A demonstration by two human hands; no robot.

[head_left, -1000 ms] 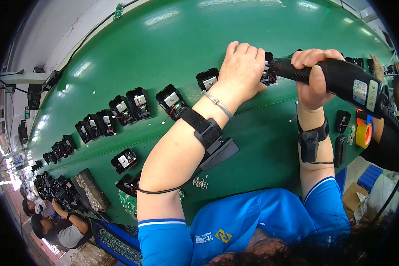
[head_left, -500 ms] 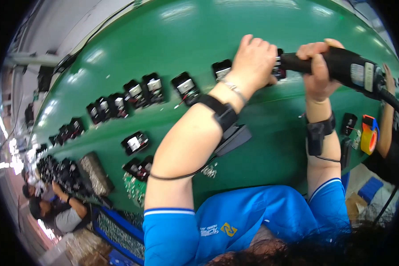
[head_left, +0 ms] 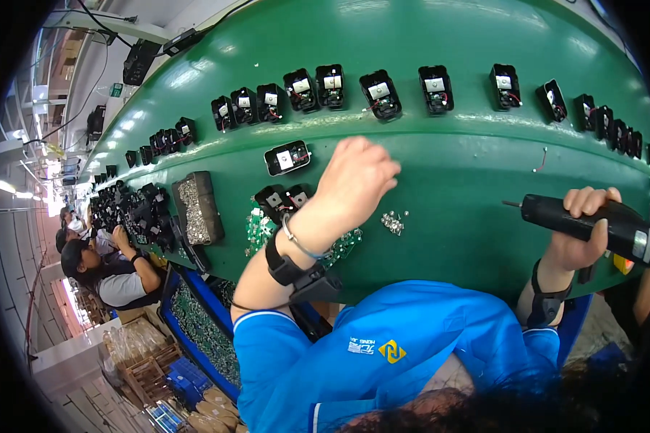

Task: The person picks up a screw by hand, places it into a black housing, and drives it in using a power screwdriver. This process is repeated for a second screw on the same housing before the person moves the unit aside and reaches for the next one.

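Observation:
My right hand [head_left: 583,227] is closed round a black electric screwdriver [head_left: 545,213], its thin bit pointing left over the green table. My left hand [head_left: 360,173] hovers over the middle of the table, fingers curled and slightly blurred; whatever they may hold is hidden. In front of it lies a small heap of metal parts [head_left: 393,223]. Beneath the left wrist sit black housings [head_left: 271,196] and green circuit boards [head_left: 260,229]. One black housing with a white part inside [head_left: 287,158] lies just left of my left hand.
Open black housings [head_left: 435,90] with red wires stand in a row along the far side. At left are a tray of small metal parts [head_left: 197,209] and a pile of black parts [head_left: 133,216]. A co-worker [head_left: 108,270] sits there. A loose red wire [head_left: 543,160] lies right of centre.
Both hands have come back from the far row toward me and moved apart, the left one leftward. The screwdriver has left the housing it was at. The view has shifted.

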